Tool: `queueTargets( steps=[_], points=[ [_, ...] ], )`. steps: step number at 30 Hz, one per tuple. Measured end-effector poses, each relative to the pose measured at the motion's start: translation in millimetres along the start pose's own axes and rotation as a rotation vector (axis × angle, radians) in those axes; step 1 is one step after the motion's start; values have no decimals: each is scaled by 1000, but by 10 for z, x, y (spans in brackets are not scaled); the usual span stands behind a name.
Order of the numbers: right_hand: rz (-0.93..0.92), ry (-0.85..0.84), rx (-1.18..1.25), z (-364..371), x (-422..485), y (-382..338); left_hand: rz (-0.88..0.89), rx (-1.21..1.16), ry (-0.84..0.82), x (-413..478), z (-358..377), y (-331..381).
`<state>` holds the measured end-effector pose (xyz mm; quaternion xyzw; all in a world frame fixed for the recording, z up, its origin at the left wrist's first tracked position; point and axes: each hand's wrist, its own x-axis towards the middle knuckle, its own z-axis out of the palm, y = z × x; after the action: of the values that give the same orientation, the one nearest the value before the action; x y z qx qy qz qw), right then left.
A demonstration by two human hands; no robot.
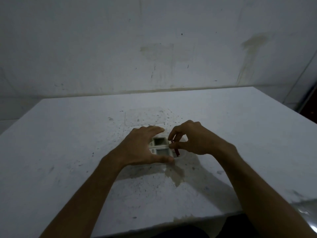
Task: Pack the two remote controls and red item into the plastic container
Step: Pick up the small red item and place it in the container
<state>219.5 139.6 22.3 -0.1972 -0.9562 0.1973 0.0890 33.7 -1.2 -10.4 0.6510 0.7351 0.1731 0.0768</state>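
Note:
Two white remote controls with grey screens lie side by side inside a clear plastic container [183, 156] at the table's middle; one remote [160, 141] is farther, the other [162, 152] nearer. My left hand [142, 148] spans the container's left side, fingers on its far edge and thumb on its near edge. My right hand [192, 140] pinches a thin red item [175, 150] between thumb and fingers, its lower end down inside the container to the right of the remotes. Most of both remotes is hidden under my left hand.
A clear flat lid [144, 117] lies on the white table [68, 152] just behind the container. A wet patch [176, 176] sits in front of the container. A stained wall rises behind the table. Crinkled clear plastic [307, 210] shows at the lower right.

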Motion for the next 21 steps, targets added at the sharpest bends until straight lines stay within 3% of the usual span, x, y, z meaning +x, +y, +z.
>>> queueTargets(
  steps=[11,21],
  points=[
    [129,189,-77,171,-66,-13,24,-23,-5,-28,-9,20],
    [153,183,52,202,-44,52,117,-96,43,22,-26,-98]
  ],
)
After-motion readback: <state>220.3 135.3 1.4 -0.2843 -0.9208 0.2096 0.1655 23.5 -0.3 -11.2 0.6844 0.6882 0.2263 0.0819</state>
